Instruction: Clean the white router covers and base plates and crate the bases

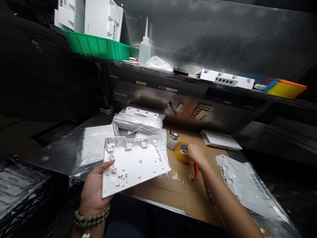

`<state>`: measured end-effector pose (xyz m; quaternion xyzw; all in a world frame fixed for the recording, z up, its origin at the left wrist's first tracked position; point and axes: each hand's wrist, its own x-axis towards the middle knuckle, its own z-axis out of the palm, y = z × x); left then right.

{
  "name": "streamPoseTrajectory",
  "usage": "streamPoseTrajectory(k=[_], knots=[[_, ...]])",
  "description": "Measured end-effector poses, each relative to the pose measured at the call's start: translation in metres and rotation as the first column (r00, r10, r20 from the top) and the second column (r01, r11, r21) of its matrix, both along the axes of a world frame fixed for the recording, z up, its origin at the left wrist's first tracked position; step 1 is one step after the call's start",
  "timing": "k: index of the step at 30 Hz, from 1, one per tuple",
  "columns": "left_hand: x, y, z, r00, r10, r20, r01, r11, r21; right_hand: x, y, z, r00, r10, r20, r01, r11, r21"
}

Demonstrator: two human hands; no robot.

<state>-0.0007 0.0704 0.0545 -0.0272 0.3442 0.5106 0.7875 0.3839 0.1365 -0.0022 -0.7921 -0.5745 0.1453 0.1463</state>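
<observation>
My left hand grips a white plastic housing shell by its left edge, thumb on top. Its inner side faces up, showing clips, posts and ribs. My right hand is closed at the core of a yellow roll of tape, fingers bent at its right rim; the fingertips are partly hidden. Beside my right wrist lies a tool with a red handle, partly covered by the forearm. A small white pump bottle with a metal lid stands just left of the tape.
Bagged white housings lie at left, back and right. Another white housing rests at the back right. Cardboard covers the bench. Above, a shelf holds a green basket, a squeeze bottle and a white housing.
</observation>
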Motion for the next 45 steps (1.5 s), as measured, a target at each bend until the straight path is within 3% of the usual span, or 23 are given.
streamPoseTrajectory(k=[4,8,13,17,19,21,23,25,29,33,37,40,45], knots=[[0.003,-0.003,0.010,0.997,0.031,-0.072,-0.032,0.999,-0.024,-0.005,0.013,-0.009,0.990,-0.059,-0.127,0.054,0.998,-0.044],[-0.002,-0.004,0.007,0.995,0.075,-0.071,-0.075,0.997,-0.005,-0.008,-0.007,0.003,0.922,0.005,-0.387,0.031,0.996,0.086],[0.010,-0.002,0.008,0.988,0.112,-0.105,-0.111,0.994,0.013,-0.042,-0.057,0.023,0.629,0.240,-0.739,-0.037,0.959,0.280],[0.031,-0.003,0.015,0.988,0.073,-0.134,-0.074,0.997,-0.003,-0.089,-0.089,0.027,0.401,0.297,-0.866,-0.033,0.950,0.311],[0.042,-0.005,0.017,0.991,0.057,-0.123,-0.058,0.998,-0.001,-0.110,-0.100,0.030,0.347,0.329,-0.878,-0.038,0.941,0.337],[0.051,-0.006,0.018,0.994,0.048,-0.097,-0.047,0.999,0.010,-0.128,-0.110,0.036,0.424,0.409,-0.808,-0.083,0.906,0.415],[0.058,-0.008,0.018,0.994,0.057,-0.089,-0.054,0.998,0.033,-0.142,-0.122,0.042,0.558,0.521,-0.646,-0.180,0.836,0.518],[0.064,-0.009,0.018,0.990,0.089,-0.108,-0.083,0.995,0.063,-0.155,-0.132,0.046,0.636,0.596,-0.491,-0.244,0.759,0.604],[0.072,-0.012,0.020,0.986,0.124,-0.110,-0.111,0.987,0.117,-0.178,-0.143,0.049,0.678,0.669,-0.305,-0.283,0.620,0.732],[0.075,-0.015,0.018,0.990,0.108,-0.091,-0.090,0.979,0.183,-0.188,-0.144,0.049,0.677,0.725,-0.122,-0.395,0.498,0.772],[0.076,-0.017,0.010,0.982,0.135,-0.133,-0.097,0.960,0.264,-0.185,-0.146,0.049,0.688,0.725,-0.020,-0.472,0.469,0.746],[0.077,-0.018,0.005,0.984,0.129,-0.124,-0.087,0.950,0.299,-0.184,-0.147,0.050,0.682,0.731,-0.040,-0.470,0.480,0.741],[0.074,-0.017,0.004,0.983,0.126,-0.134,-0.076,0.941,0.331,-0.185,-0.147,0.049,0.691,0.722,0.021,-0.474,0.432,0.767]])
